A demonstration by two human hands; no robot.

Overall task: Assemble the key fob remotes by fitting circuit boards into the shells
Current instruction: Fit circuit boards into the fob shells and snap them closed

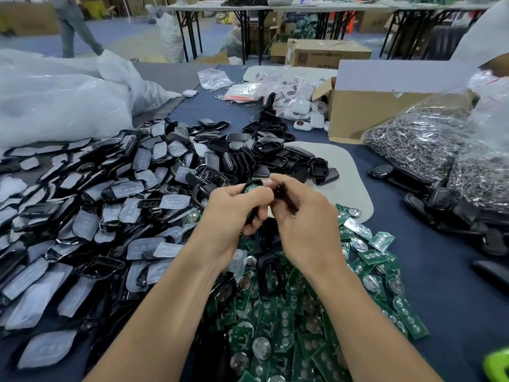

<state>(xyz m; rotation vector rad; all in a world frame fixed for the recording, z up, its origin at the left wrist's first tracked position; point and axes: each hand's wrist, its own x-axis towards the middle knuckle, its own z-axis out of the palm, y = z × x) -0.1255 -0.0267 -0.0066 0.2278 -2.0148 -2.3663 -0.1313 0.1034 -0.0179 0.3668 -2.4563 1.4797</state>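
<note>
My left hand grips a black key fob shell with a green circuit board showing inside it. My right hand pinches a second black shell piece right beside the first; the two pieces touch or nearly touch above the table. Below my hands lies a heap of green circuit boards with round battery holders. To the left spreads a big pile of black shells with clear button pads. More black shell halves are stacked behind my hands.
A cardboard box and bags of metal key rings stand at the right. White remotes in plastic bags lie at the back. Large clear plastic sheeting covers the back left. Finished black fobs sit at the right. A person walks at far left.
</note>
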